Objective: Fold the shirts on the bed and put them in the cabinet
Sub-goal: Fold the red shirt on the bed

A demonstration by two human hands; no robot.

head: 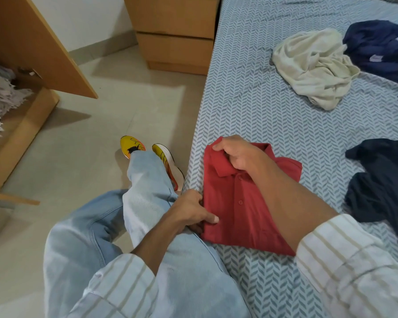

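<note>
A red polo shirt [237, 207], folded into a rectangle with collar and buttons up, lies at the near left edge of the bed [251, 99]. My left hand [193, 210] grips its lower left edge, thumb on top. My right hand [237, 152] pinches the collar end at the shirt's far corner. A crumpled cream shirt [313, 67] lies further up the bed. A navy shirt [381, 49] is bunched at the far right, and a dark navy shirt [381, 184] lies unfolded right of the red one. The cabinet [32, 115] stands open at left.
The cabinet door [39, 42] hangs open over the tiled floor, with pale fringed cloth [0, 97] on its shelf. A wooden drawer unit [175, 35] stands against the bed's far left side. My legs in light jeans and yellow shoes [147, 152] fill the gap beside the bed.
</note>
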